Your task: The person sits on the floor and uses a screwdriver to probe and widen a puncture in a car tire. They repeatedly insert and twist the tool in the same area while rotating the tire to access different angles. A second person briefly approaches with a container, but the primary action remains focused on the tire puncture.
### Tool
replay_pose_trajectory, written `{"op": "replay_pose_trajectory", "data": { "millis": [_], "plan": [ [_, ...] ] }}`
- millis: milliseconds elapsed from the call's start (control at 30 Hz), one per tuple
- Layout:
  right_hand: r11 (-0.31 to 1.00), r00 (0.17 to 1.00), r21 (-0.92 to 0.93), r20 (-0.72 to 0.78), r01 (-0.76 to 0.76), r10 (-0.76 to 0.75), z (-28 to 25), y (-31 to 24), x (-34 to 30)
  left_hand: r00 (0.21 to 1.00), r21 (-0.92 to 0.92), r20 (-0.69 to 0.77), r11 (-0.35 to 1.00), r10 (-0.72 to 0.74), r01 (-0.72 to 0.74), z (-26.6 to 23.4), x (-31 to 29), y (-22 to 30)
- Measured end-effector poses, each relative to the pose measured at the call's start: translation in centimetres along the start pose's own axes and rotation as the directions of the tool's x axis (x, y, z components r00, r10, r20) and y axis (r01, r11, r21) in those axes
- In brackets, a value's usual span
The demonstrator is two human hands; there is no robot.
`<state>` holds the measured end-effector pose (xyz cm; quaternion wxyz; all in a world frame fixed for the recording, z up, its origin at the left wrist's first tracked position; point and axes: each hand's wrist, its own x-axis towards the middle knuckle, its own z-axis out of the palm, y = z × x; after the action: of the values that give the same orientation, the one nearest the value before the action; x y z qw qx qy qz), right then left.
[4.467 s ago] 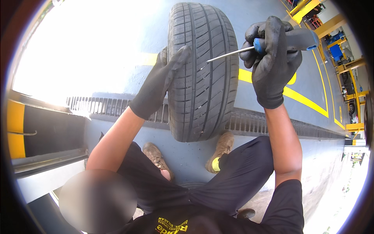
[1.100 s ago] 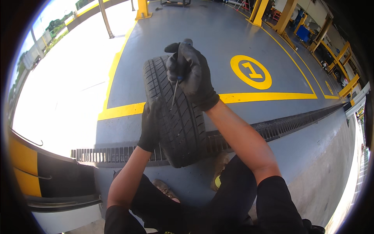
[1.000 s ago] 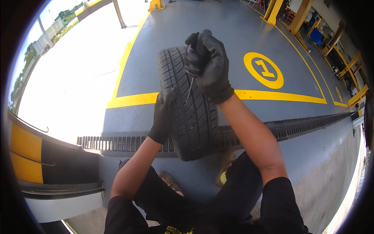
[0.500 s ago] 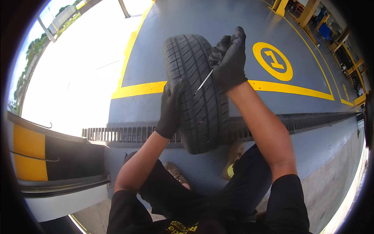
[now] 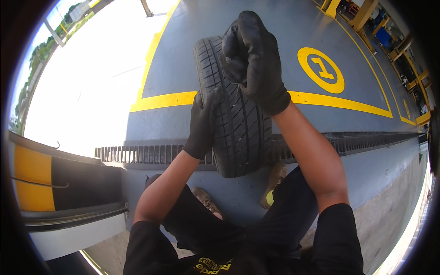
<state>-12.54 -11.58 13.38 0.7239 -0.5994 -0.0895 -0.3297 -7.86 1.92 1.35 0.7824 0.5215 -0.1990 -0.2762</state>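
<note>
A black tire [image 5: 238, 137] stands upright on the floor in front of me, its grooved tread facing up toward me. Black-gloved, my left hand [image 5: 202, 126] grips the tire's left edge, the thumb side lying on the tread. My right hand [image 5: 256, 59], also in a black glove, is closed in a fist above the upper right part of the tread. It hides that part of the tire. The thin metal-shafted tool that showed in this fist half a second ago is now almost wholly covered by the glove.
A drain grate [image 5: 339, 142] runs across the floor behind the tire. My shoes [image 5: 207, 201] are on either side of its near end. A yellow-and-black striped barrier [image 5: 34, 178] stands at left. Yellow lines [image 5: 343, 104] mark the grey floor; yellow posts [image 5: 364, 16] rise far right.
My right hand has risen and moved left over the tread, turning so that the tool's shaft no longer shows. My left hand keeps its grip, and the tire has barely shifted.
</note>
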Motion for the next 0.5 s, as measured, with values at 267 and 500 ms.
{"op": "replay_pose_trajectory", "data": {
  "millis": [267,500],
  "plan": [
    [0.996,0.989,0.073,-0.147,0.046,-0.035,0.2,1.2,-0.3,0.996,-0.112,-0.040,0.991,-0.085,0.080,-0.6,0.7,-1.5],
    [0.807,0.930,0.585,-0.251,-0.074,0.267,-3.4,2.1,1.8,0.992,-0.074,-0.082,0.993,-0.097,0.091,0.5,0.0,-0.4]
  ]
}}
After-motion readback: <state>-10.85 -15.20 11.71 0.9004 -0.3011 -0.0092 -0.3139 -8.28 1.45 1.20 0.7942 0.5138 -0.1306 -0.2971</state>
